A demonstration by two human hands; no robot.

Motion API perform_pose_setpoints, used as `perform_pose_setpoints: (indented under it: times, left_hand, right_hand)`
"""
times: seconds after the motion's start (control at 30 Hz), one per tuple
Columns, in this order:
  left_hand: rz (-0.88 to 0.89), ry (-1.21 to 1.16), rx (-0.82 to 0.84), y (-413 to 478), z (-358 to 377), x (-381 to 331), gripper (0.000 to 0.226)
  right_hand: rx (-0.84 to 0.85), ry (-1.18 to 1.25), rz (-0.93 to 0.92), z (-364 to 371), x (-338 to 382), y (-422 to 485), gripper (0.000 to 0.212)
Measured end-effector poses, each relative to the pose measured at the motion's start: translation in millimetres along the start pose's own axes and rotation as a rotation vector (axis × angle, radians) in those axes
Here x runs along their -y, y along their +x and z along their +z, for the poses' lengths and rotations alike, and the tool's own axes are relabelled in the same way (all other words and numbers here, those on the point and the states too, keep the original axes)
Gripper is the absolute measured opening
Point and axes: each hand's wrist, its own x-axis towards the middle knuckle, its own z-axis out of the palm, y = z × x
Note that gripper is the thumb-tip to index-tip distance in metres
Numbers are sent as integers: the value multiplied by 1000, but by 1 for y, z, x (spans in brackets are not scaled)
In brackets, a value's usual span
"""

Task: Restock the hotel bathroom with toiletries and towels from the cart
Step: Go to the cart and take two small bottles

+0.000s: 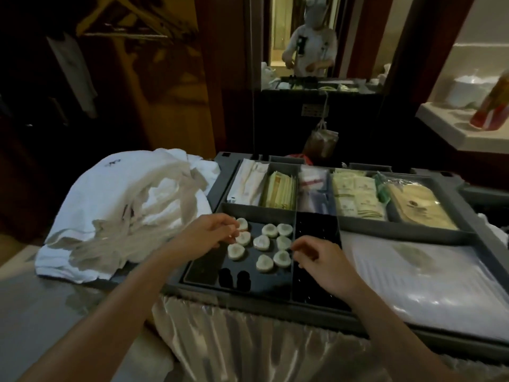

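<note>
Left hand (214, 231): fingers curled, thumb and fingertips drawn together on the near edge of the rearmost soap cake (243, 223), pinching it. The cake is low over the back left corner of its compartment.

Right hand (319, 261): fingers loosely curled, tips just beside the right-hand soap cakes. Cannot tell whether it holds anything. The palm is over the narrow black compartment (316, 227) next door.

Round white soap cakes (269, 230): about ten, lying flat and loosely scattered in the wide black-floored compartment (209, 267). Two small dark bottle caps (226, 277) stand at the front of the same compartment, apart from the cakes.

Grey plastic divided tray (399, 235): sits on top of the cart. The back row holds white paper-wrapped items (248, 183) and pale yellow-green sachets (355, 197). Clear plastic-wrapped flat packs (418, 282) fill the big front right bay.

Heap of white towels (118, 205): rumpled, just left of the tray and touching its corner.

Cream satin skirt (234, 340): hangs below the tray's front edge.

Farther off: a wall mirror (308, 37) behind the cart reflects the person. At far right a pale bathroom desk (446, 133) carries a white stack (462, 89).
</note>
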Motion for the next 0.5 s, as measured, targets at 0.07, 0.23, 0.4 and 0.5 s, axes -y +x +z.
perform_pose_setpoints:
  times: [0.07, 0.23, 0.4, 0.5]
  left_hand:
    - [-3, 4, -22, 22, -10, 11, 16]
    - [42, 133, -59, 76, -27, 39, 10]
    - [129, 196, 19, 110, -21, 62, 13]
    - [156, 255, 90, 118, -10, 70, 17]
  right_hand:
    - [16, -26, -15, 2, -4, 26, 11]
    - [22, -146, -3, 13, -10, 89, 9]
    - [143, -313, 42, 34, -22, 129, 16]
    - [239, -483, -4, 48, -32, 144, 29]
